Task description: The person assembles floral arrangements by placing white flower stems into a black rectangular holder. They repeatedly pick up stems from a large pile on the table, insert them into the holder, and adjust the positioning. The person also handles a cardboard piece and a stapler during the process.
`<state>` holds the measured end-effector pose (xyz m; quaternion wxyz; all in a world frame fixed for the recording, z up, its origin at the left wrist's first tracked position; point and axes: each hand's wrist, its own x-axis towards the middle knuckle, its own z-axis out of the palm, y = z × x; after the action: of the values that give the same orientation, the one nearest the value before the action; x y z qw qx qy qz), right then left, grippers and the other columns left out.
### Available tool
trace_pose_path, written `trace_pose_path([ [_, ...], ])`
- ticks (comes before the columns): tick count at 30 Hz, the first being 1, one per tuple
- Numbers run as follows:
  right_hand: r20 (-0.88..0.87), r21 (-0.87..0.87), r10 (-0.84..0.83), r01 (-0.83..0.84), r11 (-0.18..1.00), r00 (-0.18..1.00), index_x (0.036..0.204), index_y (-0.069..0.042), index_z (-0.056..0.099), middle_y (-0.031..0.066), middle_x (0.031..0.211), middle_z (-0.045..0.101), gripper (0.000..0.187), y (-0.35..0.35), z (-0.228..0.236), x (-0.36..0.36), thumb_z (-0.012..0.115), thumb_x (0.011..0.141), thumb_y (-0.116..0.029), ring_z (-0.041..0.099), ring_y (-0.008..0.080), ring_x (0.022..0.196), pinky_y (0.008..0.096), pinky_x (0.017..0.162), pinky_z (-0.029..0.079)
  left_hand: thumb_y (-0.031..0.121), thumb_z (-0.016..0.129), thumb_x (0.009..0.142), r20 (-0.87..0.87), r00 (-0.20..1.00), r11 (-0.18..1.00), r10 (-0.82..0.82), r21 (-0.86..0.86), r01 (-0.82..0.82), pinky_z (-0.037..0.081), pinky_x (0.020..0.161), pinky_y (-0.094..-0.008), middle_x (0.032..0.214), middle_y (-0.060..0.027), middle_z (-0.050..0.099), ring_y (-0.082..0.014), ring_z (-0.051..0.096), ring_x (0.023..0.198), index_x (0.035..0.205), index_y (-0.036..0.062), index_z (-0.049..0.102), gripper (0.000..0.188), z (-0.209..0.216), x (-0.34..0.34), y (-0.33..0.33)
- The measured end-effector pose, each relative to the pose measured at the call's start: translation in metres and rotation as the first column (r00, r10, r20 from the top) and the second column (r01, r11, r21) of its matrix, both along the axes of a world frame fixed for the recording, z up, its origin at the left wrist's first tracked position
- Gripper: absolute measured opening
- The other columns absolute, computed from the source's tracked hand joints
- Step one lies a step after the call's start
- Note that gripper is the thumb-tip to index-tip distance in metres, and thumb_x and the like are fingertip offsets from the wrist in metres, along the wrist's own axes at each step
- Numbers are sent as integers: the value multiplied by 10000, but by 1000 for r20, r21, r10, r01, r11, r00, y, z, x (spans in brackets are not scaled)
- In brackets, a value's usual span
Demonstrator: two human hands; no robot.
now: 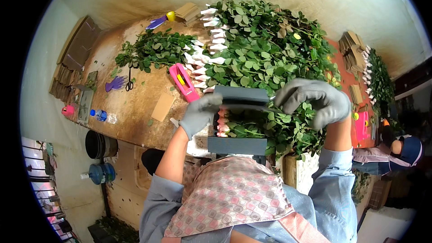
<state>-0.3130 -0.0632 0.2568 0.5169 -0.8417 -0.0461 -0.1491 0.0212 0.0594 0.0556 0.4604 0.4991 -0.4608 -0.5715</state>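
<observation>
Pink roses lie on their side before me, their leafy stems pointing right. A dark grey corrugated sheet lies under them; its far part stands raised behind the blooms, and a dark, blurred edge crosses above the stems. My left hand, in a grey glove, has its fingers closed at the left edge of the raised part. To the right, over the leaves, my grey-gloved right hand is held with curved fingers and the thumb apart. Nothing shows in it.
Leafy bunches with white-wrapped ends pile up beyond my hands. A pink tape dispenser, a brown card, scissors and purple gloves lie on the wooden table. At right, another person is near a red table.
</observation>
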Motion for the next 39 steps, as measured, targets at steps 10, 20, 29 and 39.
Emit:
trace_pose_path([
  [10, -829, -230, -270, 141, 963, 490, 1156, -72, 716, 134, 1016, 748, 352, 45, -218, 121, 681, 938, -346, 727, 240, 933, 376, 749, 575, 115, 496, 1003, 700, 620, 913, -356, 118, 391, 447, 1100, -365, 1368, -134, 643, -282, 591, 1284, 1396, 89, 607, 409, 12, 0, 80],
  [20, -707, -574, -426, -106, 812, 564, 1115, -102, 770, 142, 1104, 752, 267, 61, -259, 143, 622, 927, -222, 721, 345, 1035, 451, 844, 574, 483, 655, 936, 627, 580, 848, -520, 300, 437, 523, 937, -368, 1217, -132, 709, -278, 682, 1082, 1269, 97, 704, 512, 53, -15, 20],
  [29, -707, -452, -381, 33, 891, 596, 1042, -104, 754, 162, 1062, 747, 233, 56, -261, 132, 611, 884, -198, 713, 356, 1026, 453, 857, 568, 216, 664, 788, 992, 123, 871, 29, -86, 484, 447, 783, -424, 902, -82, 623, -264, 596, 909, 887, 115, 632, 145, -49, -67, 58],
  [39, -782, -369, -353, 74, 926, 514, 1026, -69, 769, 194, 1025, 747, 347, 55, -255, 137, 643, 945, -382, 717, 388, 975, 487, 827, 564, 412, 712, 848, 840, 540, 915, -50, 255, -313, 509, 949, -496, 1251, -243, 604, -423, 638, 1124, 1314, 29, 569, 620, -93, 11, -4],
])
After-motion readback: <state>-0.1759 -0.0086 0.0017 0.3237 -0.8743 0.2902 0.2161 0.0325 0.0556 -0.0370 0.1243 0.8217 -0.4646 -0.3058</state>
